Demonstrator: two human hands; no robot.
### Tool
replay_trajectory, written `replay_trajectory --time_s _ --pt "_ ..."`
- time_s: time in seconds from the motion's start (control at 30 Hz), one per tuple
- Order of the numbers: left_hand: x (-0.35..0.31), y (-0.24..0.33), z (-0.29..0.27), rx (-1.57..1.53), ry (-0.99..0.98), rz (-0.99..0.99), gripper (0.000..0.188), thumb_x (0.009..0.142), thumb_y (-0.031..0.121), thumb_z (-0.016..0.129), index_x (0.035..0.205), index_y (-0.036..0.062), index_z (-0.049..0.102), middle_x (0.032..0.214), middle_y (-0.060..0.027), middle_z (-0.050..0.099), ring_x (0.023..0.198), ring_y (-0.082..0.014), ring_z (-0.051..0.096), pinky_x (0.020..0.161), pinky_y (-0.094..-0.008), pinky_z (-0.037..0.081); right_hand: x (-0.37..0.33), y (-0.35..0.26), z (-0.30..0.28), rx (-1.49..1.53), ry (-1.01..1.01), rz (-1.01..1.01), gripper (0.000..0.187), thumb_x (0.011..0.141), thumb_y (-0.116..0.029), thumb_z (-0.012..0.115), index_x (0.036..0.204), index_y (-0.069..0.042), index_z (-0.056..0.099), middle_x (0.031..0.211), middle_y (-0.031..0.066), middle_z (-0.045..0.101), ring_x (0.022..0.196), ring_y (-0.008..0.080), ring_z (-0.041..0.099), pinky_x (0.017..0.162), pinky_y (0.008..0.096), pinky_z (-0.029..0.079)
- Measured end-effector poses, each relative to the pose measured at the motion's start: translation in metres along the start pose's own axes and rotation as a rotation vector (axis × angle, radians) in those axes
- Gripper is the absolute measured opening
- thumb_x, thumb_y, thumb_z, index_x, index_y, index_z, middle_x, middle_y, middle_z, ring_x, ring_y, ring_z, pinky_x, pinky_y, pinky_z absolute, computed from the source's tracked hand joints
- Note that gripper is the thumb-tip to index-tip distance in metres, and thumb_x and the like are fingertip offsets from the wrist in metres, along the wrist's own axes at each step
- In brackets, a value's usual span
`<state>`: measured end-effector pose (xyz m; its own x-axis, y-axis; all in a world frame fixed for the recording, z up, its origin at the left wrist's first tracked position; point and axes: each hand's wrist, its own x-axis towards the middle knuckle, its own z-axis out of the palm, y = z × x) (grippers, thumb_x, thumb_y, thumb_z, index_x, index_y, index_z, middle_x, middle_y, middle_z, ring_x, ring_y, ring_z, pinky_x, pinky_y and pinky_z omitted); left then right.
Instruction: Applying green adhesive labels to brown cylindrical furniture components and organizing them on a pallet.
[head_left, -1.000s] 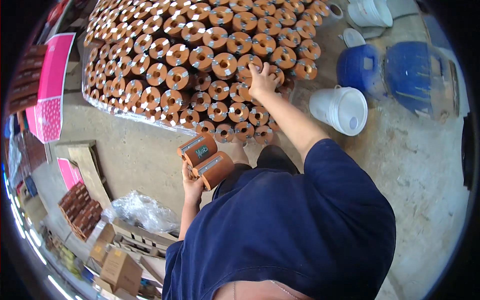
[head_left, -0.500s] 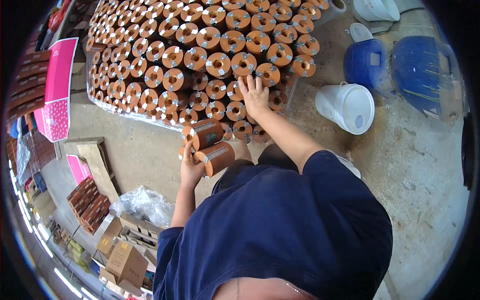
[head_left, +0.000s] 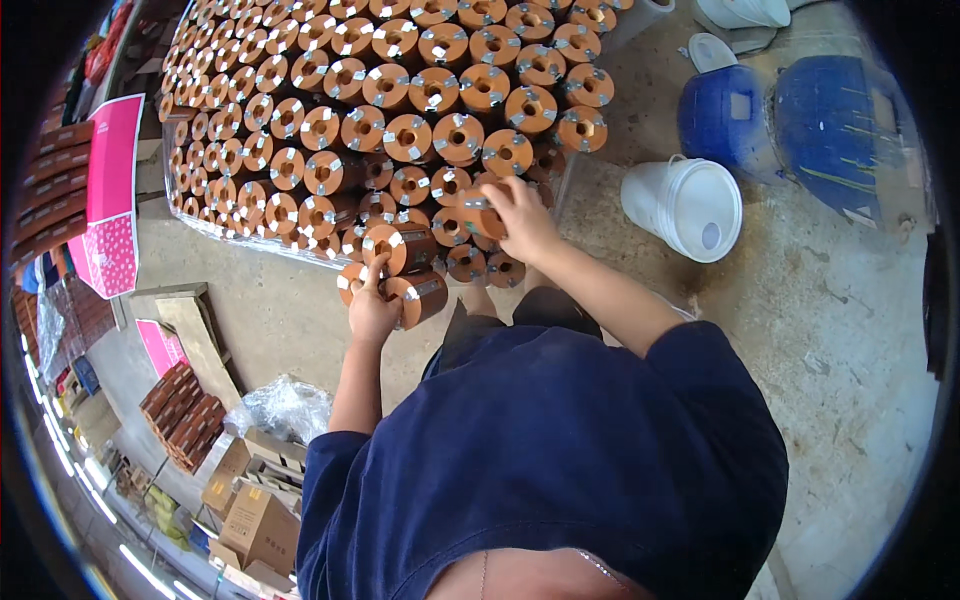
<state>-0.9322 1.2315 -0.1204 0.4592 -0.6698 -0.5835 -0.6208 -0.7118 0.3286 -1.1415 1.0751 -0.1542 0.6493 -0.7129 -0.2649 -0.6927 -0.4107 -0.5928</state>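
Note:
A big stack of copper-coloured wound coils (head_left: 400, 110) with silver tabs lies on the floor ahead of me. My left hand (head_left: 372, 312) holds two of these coils (head_left: 405, 270) against each other just above the concrete, close to the near edge of the stack. My right hand (head_left: 520, 220) is closed on one coil (head_left: 478, 215) at the stack's near right corner. My dark blue shirt fills the lower middle of the view and hides my legs.
A white bucket (head_left: 685, 205) stands right of the stack, with two blue drums (head_left: 780, 110) behind it. Pink sheets (head_left: 108, 190) and brown boxes lie at left. Cardboard boxes (head_left: 255, 510), a plastic bag (head_left: 285, 405) and wooden boards (head_left: 195, 340) sit at lower left.
My right hand has come down from the upper rows to the stack's near corner and closed on a coil. My left hand with its coils has shifted slightly toward the stack.

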Motion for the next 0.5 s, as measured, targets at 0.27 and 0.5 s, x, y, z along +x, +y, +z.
replay_trajectory --time_s 0.27,0.5 --pt "0.039 0.032 -0.002 0.185 -0.034 -0.006 0.062 0.064 0.009 0.056 0.117 0.0357 0.038 0.106 -0.0211 0.043 0.079 -0.0341 0.057 0.069 -0.0380 0.048 0.004 0.063 -0.041 -0.107 0.141 0.409 0.072 0.059 -0.007 0.069 0.119 -0.016 0.030 0.114 0.0170 0.032 0.105 0.0387 0.037 0.080 0.0437 0.043" --pt "0.060 0.048 -0.006 0.282 -0.041 0.007 0.062 0.066 0.010 0.055 0.118 0.0380 0.038 0.104 -0.0197 0.044 0.085 -0.0334 0.056 0.071 -0.0379 0.048 0.029 0.065 -0.011 -0.196 0.223 0.489 0.072 0.064 -0.008 0.069 0.123 -0.014 0.028 0.120 0.0185 0.019 0.106 0.0403 0.030 0.077 0.0394 0.045"
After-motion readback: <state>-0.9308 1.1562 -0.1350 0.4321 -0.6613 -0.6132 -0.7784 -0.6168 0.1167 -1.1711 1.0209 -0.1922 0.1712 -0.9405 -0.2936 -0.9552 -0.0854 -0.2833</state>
